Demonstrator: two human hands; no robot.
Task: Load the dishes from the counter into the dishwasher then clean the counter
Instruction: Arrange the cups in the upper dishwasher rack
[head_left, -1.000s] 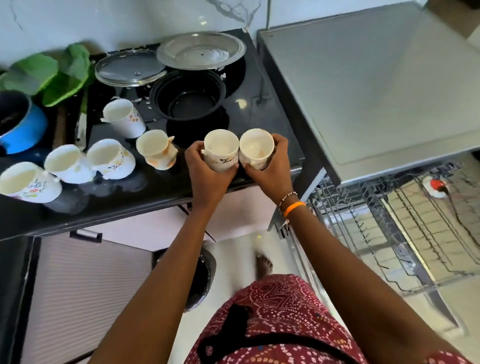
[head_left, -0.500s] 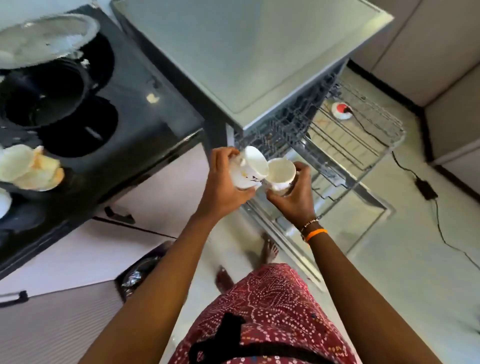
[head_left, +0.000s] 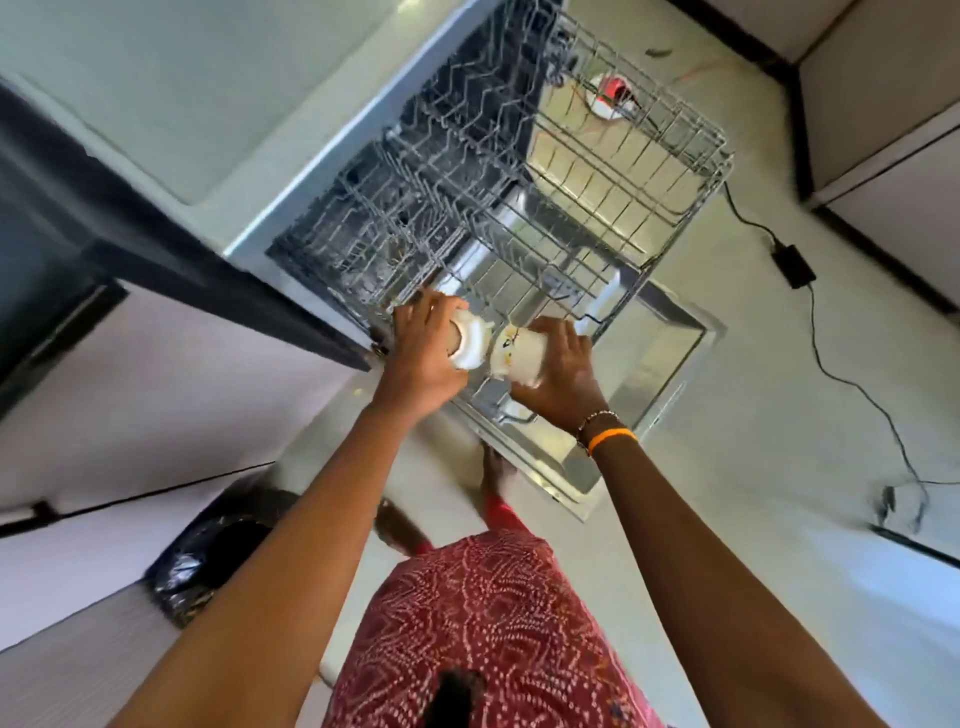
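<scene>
Two white cups sit side by side above the near corner of the pulled-out dishwasher rack (head_left: 597, 171), one in each hand. The left hand (head_left: 423, 358) has its fingers curled around the left cup (head_left: 470, 345), which is tipped so its rim faces right. The right hand (head_left: 563, 379) wraps its fingers around the right cup (head_left: 519, 353), a printed one tilted toward the left cup; the two look to be touching or almost touching where they meet, though blur makes the contact hard to judge. An orange band (head_left: 610, 439) and a beaded bracelet circle the right wrist.

Both cups hover over wire tines at the rack's front left edge, close to the dark edge of the desk (head_left: 171, 260) that runs diagonally past the left hand. Behind the cups the rack stretches away with open rows of tines and a wide bare grid at its far end. Under the rack, the lowered dishwasher door (head_left: 670, 374) juts out over the pale floor (head_left: 779, 519), its steel rim just below the right wrist. To the right of the door the floor lies open apart from a black cable (head_left: 852, 384) trailing across it. A dark bag (head_left: 208, 561) sits on the floor by the cabinet front, left of the person's red patterned garment (head_left: 483, 634).
</scene>
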